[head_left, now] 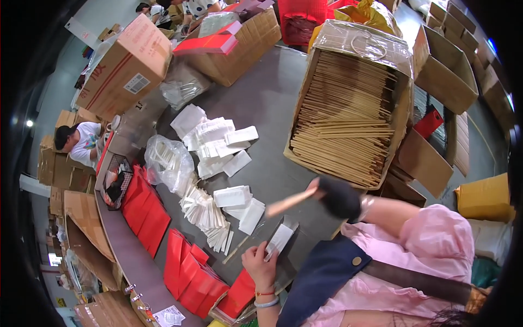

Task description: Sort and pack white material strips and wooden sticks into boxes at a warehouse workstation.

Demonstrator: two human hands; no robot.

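Note:
My right hand (339,197), in a black fingerless glove, is closed round a light wooden stick-like piece (291,202); motion blurs it, so I cannot tell if it is one stick or several. At the table's near edge my left hand (259,266) has its fingers on the lower end of a white paper sleeve (281,237), which lies in a narrow clear holder (294,223). Just beyond are loose white paper sleeves (251,216) and a fanned pile of narrow white strips (206,212). Right of these, a cardboard box (294,122) holds many wooden sticks (343,114).
Red packets (144,212) and more red packets (190,272) line the table's left side, near a black mesh basket (117,182). A clear plastic bag (169,161) lies beside the strips. Cartons (128,60) stand at the far edge; a co-worker (81,143) is at the left.

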